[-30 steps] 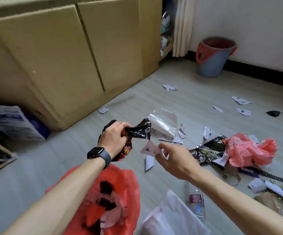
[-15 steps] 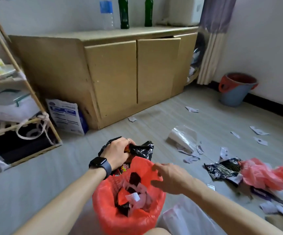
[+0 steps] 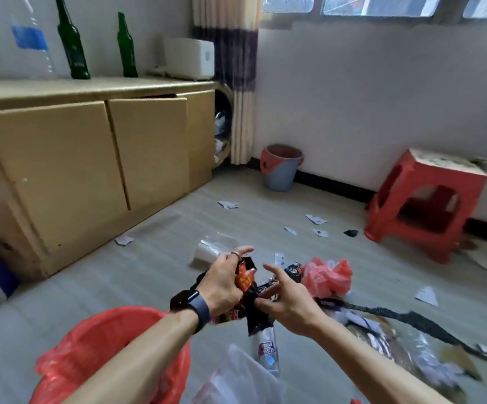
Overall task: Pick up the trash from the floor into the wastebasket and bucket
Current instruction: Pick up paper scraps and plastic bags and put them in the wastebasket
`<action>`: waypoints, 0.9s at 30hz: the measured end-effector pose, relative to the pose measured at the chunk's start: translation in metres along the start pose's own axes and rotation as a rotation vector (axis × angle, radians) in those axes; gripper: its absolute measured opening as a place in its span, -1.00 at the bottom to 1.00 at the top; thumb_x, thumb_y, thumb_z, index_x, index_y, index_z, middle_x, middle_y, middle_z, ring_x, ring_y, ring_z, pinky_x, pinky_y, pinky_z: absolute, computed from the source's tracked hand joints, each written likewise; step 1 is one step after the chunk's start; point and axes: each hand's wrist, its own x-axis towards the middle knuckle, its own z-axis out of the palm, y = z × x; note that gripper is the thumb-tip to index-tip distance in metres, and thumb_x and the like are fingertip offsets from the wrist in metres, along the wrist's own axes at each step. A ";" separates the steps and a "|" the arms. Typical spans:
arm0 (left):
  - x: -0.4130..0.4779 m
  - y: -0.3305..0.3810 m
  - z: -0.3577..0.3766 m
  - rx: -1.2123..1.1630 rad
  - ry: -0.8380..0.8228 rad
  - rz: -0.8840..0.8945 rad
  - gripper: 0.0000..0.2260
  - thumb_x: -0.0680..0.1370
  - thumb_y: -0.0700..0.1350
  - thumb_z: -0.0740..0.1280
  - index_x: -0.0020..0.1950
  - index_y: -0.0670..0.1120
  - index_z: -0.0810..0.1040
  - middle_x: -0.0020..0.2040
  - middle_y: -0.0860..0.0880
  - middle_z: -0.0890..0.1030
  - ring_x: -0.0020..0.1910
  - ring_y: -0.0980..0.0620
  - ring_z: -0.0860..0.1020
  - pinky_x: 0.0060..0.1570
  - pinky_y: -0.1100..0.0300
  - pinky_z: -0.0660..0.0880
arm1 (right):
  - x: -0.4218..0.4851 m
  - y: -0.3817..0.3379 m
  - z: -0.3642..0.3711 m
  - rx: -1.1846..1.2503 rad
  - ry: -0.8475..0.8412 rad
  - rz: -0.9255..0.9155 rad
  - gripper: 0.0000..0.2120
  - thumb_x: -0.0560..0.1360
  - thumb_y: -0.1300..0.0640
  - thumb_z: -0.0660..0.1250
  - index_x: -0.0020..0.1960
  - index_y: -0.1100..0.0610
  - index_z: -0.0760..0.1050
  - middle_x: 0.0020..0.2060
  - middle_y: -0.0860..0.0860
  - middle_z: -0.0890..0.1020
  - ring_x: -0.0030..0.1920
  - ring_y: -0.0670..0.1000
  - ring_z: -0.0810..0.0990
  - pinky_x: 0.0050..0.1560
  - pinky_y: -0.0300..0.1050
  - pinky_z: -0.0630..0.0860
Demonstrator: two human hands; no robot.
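Crinkly film, red and black, is bunched in our left hand (image 3: 221, 284). Its fingers curl round the snack wrappers (image 3: 246, 279), holding them above the floor just right of the red-lined wastebasket (image 3: 99, 342). Our right hand (image 3: 286, 301) sits against the black tail of the bundle with its upper fingers spread. The wrapper hides the thumb, so we cannot tell whether it pinches the film. We judge the bundle almost weightless, soft, springy and a little slick, so it will try to unfold. The best hold is a full fist round the crumpled middle, tails tucked in. The bucket (image 3: 280, 167) stands well apart, by the wall.
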 end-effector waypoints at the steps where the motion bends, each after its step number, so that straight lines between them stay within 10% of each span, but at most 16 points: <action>1: 0.005 0.007 0.005 -0.021 -0.023 -0.033 -0.35 0.37 -0.18 0.46 0.39 0.18 0.37 0.15 0.04 0.54 0.07 0.08 0.59 0.17 0.22 0.52 | -0.003 0.005 -0.005 0.050 0.000 0.003 -0.18 0.49 0.10 0.48 0.53 -0.29 0.07 -0.07 -0.04 0.71 -0.13 -0.09 0.71 -0.05 -0.16 0.65; 5: 0.018 0.029 0.015 -0.112 -0.098 -0.067 -0.58 0.26 -0.20 0.50 0.07 0.12 0.59 -0.03 0.12 0.68 -0.02 0.17 0.64 0.10 0.26 0.55 | -0.008 0.020 -0.025 0.070 0.059 -0.045 -0.20 0.43 0.10 0.52 0.44 -0.44 0.20 -0.16 -0.06 0.72 -0.20 -0.15 0.69 -0.06 -0.15 0.63; 12: 0.007 0.038 0.023 -0.192 -0.072 -0.082 -0.65 0.28 -0.25 0.37 -0.08 0.15 0.65 -0.22 0.02 0.70 -0.26 -0.02 0.65 -0.26 0.03 0.65 | -0.002 0.035 -0.026 -0.144 0.199 -0.098 -0.79 0.39 -0.05 0.54 0.01 -0.07 0.67 -0.22 -0.07 0.58 -0.22 -0.11 0.53 -0.12 -0.14 0.50; 17: 0.003 0.023 0.017 0.152 0.109 0.068 -0.51 0.28 0.20 0.24 0.18 0.21 0.59 0.23 0.12 0.58 0.32 0.11 0.41 0.36 0.03 0.34 | 0.006 0.042 -0.030 -0.145 0.247 -0.135 -0.84 0.40 0.01 0.57 -0.07 0.06 0.72 0.06 -0.06 0.46 0.01 -0.13 0.50 0.03 -0.53 0.33; 20: 0.000 0.018 0.009 0.225 0.101 0.041 -0.34 0.29 0.44 0.26 0.33 0.22 0.50 0.49 0.06 0.34 0.52 0.05 0.18 0.49 -0.02 0.15 | 0.009 0.039 -0.029 0.059 0.233 -0.131 -0.88 0.41 0.05 0.57 -0.16 0.10 0.71 0.09 -0.05 0.57 0.07 -0.08 0.60 0.17 -0.18 0.52; 23: -0.005 0.015 0.006 -0.091 -0.082 -0.064 -0.25 0.23 0.41 0.45 0.36 0.18 0.46 0.41 0.05 0.46 0.37 0.14 0.43 0.39 0.06 0.39 | 0.009 0.036 -0.025 0.122 0.221 -0.132 -0.76 0.36 -0.11 0.51 -0.22 0.07 0.63 -0.20 -0.06 0.66 -0.21 -0.06 0.63 -0.10 0.09 0.60; 27: -0.002 0.014 0.004 -0.528 -0.163 -0.262 -0.25 0.24 0.03 0.62 0.38 0.02 0.43 0.09 -0.04 0.67 0.09 0.09 0.65 0.07 0.12 0.60 | 0.007 0.031 -0.019 0.145 0.229 -0.092 -0.81 0.40 0.01 0.55 -0.28 0.00 0.57 -0.36 -0.08 0.62 -0.33 -0.10 0.57 -0.23 -0.08 0.54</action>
